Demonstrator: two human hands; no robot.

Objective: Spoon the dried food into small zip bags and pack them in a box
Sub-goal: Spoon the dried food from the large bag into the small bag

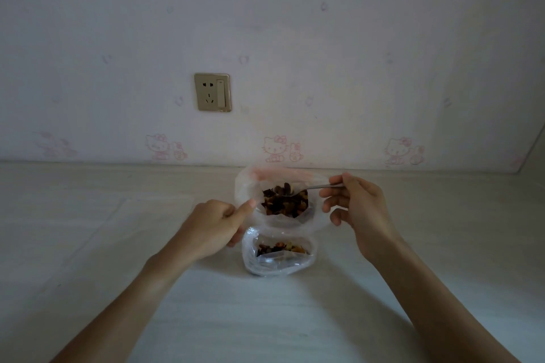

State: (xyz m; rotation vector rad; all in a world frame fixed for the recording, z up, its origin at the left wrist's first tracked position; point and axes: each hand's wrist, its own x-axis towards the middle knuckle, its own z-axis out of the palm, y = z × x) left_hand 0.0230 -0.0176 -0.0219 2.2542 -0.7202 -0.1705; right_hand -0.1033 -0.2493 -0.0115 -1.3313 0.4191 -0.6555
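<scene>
A large clear plastic bag point(250, 186) with a pink zip strip stands open on the white table, holding dark dried food point(284, 205). My left hand point(218, 224) pinches its left rim. My right hand point(354, 203) grips the handle of a metal spoon point(320, 186), whose bowl carries a heap of dried food over the bag's mouth. Just in front lies a small clear zip bag point(277, 262), open, with some dried food inside. No box is in view.
The pale table point(88, 244) runs back to a wall with cartoon-cat wallpaper. A gold wall socket with a switch point(212, 92) sits above the table, left of the bags.
</scene>
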